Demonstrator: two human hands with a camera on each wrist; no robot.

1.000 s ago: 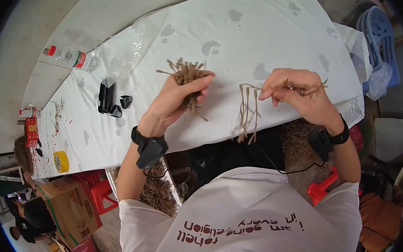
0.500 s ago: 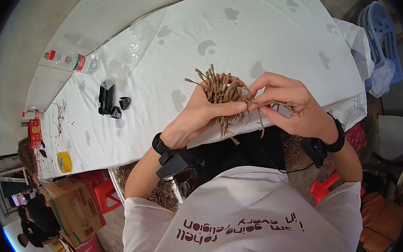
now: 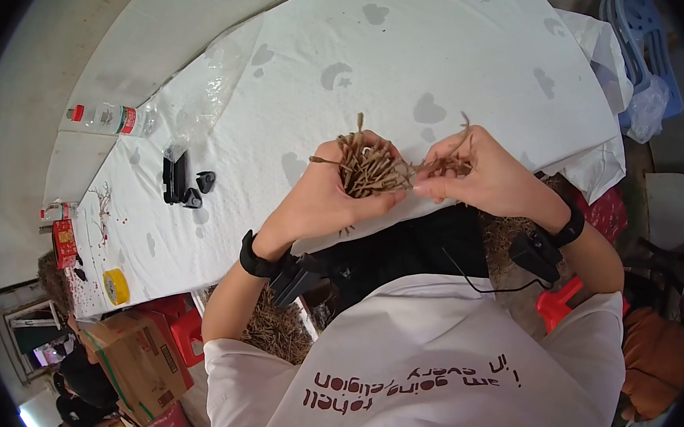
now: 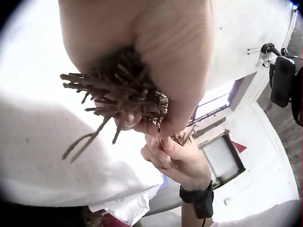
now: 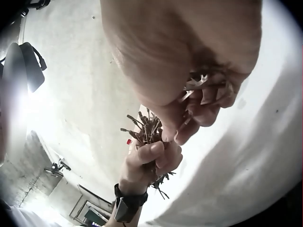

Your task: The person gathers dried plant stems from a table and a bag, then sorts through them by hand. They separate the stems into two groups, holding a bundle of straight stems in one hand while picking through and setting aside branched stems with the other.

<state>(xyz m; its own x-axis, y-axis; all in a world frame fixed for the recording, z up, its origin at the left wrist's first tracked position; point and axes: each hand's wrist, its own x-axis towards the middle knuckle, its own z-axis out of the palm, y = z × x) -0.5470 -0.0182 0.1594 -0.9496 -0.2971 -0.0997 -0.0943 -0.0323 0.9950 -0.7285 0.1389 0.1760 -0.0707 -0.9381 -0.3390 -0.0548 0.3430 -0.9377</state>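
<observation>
One bundle of dry brown twigs (image 3: 368,171), head view: above the near edge of the white-covered worktop (image 3: 272,132), left hand (image 3: 319,200) wrapped round it. Right hand (image 3: 486,173) pinches at its side, more twigs (image 3: 452,167) within its curl. Probably light, stiff, brittle; best gripped round mid-stem, gently. Bottle (image 3: 108,119) and yellow tape roll (image 3: 109,287) off left, cardboard box (image 3: 138,358) below.

Left wrist: stems splay unevenly past palm; bright window (image 4: 215,103) behind.

Right wrist: ends jut both sides; exactly what fingertips pinch, cannot tell.
</observation>
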